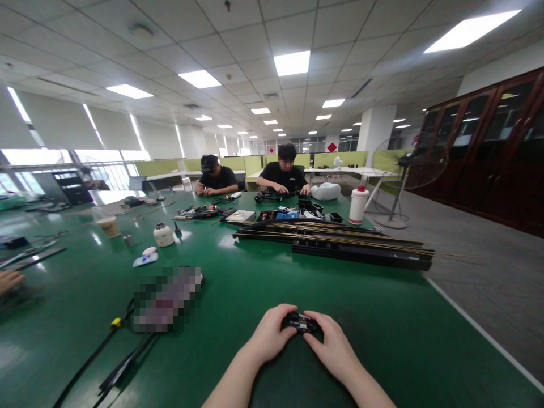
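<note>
Between my two hands, just above or on the green tabletop (238, 294), is a small black rounded device (302, 323) with silvery parts showing in its middle. What kind of device it is, I cannot tell. My left hand (272, 333) grips its left end, with thumb in front and fingers curled behind. At the right end my right hand (332, 341) holds it the same way. Both sets of fingers hide the device's ends.
Left of my hands lies a blurred-out flat object (170, 303) with black straps (96, 354). Beyond are long black rails (361, 255) with thin rods, a white bottle (358, 205), a jar (164, 234) and a cup (107, 224). Two people sit opposite; another person's hand (11, 280) shows far left.
</note>
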`<control>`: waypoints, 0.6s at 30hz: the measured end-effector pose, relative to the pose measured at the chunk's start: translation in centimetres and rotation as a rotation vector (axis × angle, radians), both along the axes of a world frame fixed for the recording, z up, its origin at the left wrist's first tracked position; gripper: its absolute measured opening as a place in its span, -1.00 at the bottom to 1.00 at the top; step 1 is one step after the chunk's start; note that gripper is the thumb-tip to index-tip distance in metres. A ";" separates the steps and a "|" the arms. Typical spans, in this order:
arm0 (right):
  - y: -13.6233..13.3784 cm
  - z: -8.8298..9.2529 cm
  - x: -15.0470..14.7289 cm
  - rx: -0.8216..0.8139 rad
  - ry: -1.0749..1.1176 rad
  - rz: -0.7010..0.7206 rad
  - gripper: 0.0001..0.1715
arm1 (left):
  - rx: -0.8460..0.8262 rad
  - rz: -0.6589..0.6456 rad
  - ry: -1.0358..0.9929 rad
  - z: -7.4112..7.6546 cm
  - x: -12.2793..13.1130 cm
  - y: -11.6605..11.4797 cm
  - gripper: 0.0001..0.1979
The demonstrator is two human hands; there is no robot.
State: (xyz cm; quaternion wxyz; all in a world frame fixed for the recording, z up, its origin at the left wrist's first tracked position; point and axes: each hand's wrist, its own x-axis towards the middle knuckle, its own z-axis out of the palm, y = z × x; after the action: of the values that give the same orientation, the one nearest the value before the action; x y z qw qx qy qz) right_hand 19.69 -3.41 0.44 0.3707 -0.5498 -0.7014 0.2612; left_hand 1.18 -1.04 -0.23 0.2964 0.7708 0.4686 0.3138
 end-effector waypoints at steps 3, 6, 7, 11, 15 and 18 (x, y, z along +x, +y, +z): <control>0.2 -0.2 0.0 0.005 -0.004 -0.001 -0.58 | 0.010 -0.011 0.006 0.3 0.0 -0.2 -0.57; 0.4 -0.5 0.0 0.005 0.007 0.001 -0.60 | 0.026 -0.011 0.024 0.4 -0.1 -0.2 -0.58; 0.4 -0.5 0.0 0.008 0.014 0.001 -0.61 | 0.029 -0.011 0.028 0.3 -0.1 -0.1 -0.58; 0.4 -0.4 0.0 0.014 0.024 -0.001 -0.63 | 0.040 -0.016 0.028 0.0 -0.2 0.1 -0.58; 0.3 -0.3 -0.1 0.007 0.025 -0.007 -0.62 | 0.040 -0.024 0.028 -0.1 -0.2 -0.1 -0.58; 0.3 -0.3 -0.1 -0.005 0.022 0.001 -0.61 | 0.040 -0.032 0.024 0.0 -0.2 -0.2 -0.57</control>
State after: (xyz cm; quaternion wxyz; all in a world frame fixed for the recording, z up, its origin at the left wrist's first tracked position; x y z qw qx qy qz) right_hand 19.62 -3.10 0.15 0.3768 -0.5477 -0.6968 0.2692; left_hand 1.03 -1.28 -0.24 0.2802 0.7875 0.4535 0.3093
